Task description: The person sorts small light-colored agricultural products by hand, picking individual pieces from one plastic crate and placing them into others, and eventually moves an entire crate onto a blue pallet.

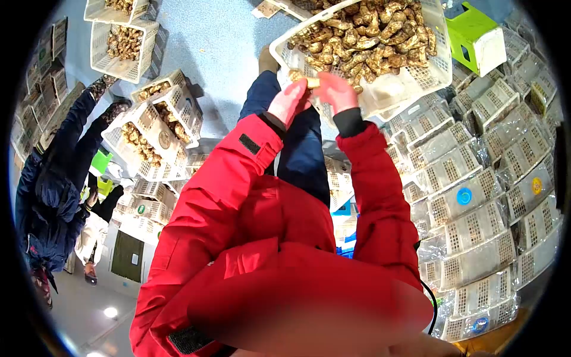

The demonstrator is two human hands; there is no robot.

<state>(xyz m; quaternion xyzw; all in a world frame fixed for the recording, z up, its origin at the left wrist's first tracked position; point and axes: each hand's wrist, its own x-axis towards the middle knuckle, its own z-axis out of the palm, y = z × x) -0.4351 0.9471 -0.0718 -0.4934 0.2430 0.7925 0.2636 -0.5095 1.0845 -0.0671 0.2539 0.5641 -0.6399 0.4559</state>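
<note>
Both red-sleeved arms reach up to the near edge of a large white basket (404,98) heaped with brown mushrooms (372,38). A pale-stemmed mushroom (311,82) lies between my hands. My left hand (289,101) has its fingers closed at the mushroom's lower side. On its right, my right hand (335,92) is bent round the stem end, over the basket's corner. Part of the fingers of both hands is hidden by their own backs.
White crates of mushrooms (160,134) stand at the left, with another crate (124,50) above them. A green stool (474,38) is beside the big basket. Plastic-wrapped crates (470,220) fill the right. People in dark clothes (56,190) are at far left.
</note>
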